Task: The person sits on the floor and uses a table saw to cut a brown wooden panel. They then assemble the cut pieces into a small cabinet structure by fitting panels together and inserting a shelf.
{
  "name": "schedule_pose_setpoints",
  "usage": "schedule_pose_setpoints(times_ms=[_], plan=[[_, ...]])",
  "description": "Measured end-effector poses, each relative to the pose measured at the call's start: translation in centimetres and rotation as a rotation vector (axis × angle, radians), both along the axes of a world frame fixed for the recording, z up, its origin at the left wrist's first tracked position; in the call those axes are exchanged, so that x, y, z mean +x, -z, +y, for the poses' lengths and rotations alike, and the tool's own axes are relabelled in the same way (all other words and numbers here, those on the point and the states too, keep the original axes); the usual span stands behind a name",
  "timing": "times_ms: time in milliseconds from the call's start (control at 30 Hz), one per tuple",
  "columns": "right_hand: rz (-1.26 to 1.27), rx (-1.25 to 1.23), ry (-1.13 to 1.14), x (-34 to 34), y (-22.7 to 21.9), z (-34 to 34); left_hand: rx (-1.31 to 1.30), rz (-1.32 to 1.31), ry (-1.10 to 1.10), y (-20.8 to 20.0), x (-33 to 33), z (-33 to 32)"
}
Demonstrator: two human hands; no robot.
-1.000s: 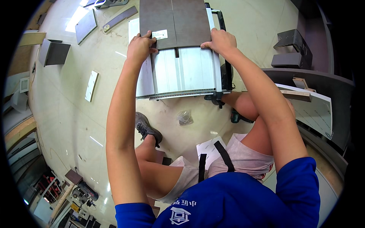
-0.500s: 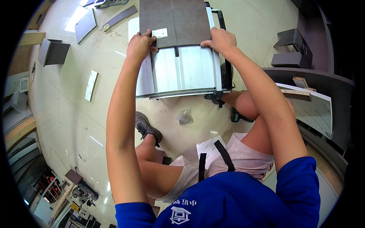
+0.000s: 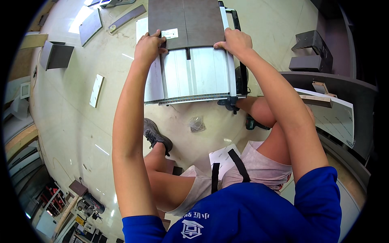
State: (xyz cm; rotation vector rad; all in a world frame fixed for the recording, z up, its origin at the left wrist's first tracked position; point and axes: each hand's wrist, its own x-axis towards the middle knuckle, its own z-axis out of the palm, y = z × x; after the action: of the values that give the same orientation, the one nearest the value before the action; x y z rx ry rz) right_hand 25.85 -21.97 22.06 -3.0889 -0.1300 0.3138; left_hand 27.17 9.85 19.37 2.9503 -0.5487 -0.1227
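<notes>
Brown panel (image 3: 204,24) lies flat on the silver machine table (image 3: 198,75), covering its far part and running out past the picture's upper edge. A thin dark line runs along the panel's length, meeting a short dark slot (image 3: 188,54) in the table at the panel's near edge; whether that line goes right through cannot be told.

The left hand (image 3: 149,47) has hold of the panel's near left corner, its fingers bent over the top beside a white label (image 3: 169,33) and its thumb at the near edge. The right hand (image 3: 237,42) has hold of the near right corner, thumb against the near edge, fingers half curled along the side. Neither hand is spread wide; how much of either thumb reaches underneath cannot be told.

Close along the table's right side stands a black frame (image 3: 236,23). On the floor, just nearer than the table, sit a clear plastic bag (image 3: 196,124) and a grey shoe (image 3: 156,135) on the person's foot. Left of the table, well apart, lie a white strip (image 3: 97,90) and, farther out, a brown box-shaped piece (image 3: 57,55)
</notes>
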Motion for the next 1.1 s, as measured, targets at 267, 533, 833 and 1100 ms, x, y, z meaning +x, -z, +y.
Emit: schedule_pose_setpoints(times_ms=[267, 533, 833, 1100], plan=[[0.0, -0.005, 0.004, 0.06, 0.15, 0.03, 0.006, 0.004, -0.025, -0.08, -0.08, -0.21], [0.03, -0.008, 0.003, 0.05, -0.17, 0.14, 0.004, -0.001, -0.025, -0.06, 0.08, -0.17], [0.012, 0.0, 0.009, 0.1, -0.16, 0.14, -0.007, -0.006, -0.025, 0.17, 0.23, -0.17], [0.016, -0.002, 0.008, 0.14, -0.15, 0.14, -0.024, 0.001, 0.002, 0.53, 0.6, 0.17]])
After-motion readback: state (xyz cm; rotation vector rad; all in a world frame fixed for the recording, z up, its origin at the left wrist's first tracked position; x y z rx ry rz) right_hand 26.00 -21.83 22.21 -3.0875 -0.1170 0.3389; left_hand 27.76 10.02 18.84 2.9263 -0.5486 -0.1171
